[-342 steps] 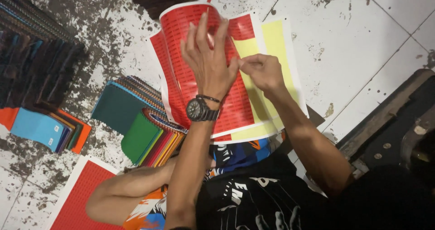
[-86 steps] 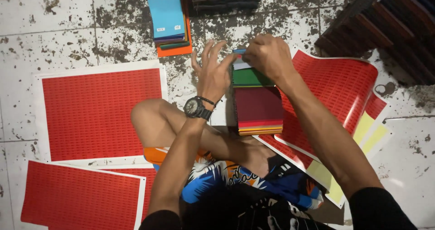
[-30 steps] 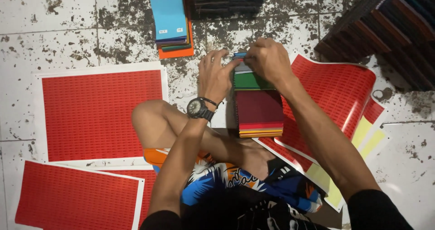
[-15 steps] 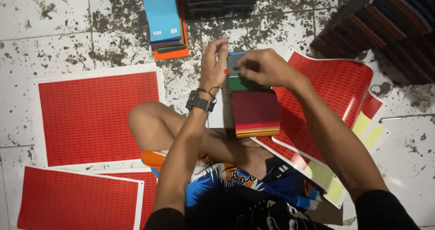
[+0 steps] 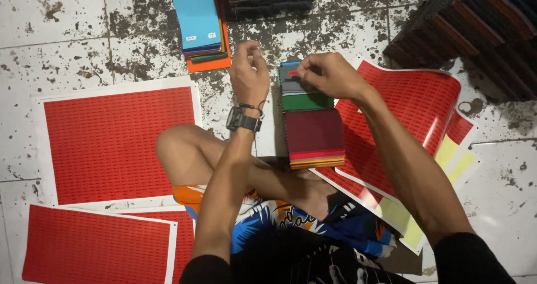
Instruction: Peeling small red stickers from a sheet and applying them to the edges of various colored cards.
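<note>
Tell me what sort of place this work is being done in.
Probably an informal workshop floor for labelling fabric swatch books, not a proper workbench. The person sits cross-legged on stained floor tiles, with red sticker sheets spread around and stacks of colour swatch books within reach of the right hand.

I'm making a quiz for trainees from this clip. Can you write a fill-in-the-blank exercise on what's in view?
1. The right hand presses a small ___ sticker onto the stack of swatch books.
2. The left hand wears a ___ at the wrist.
3. The large sheets on the floor are ___.

Missing words: red; watch; red
</note>
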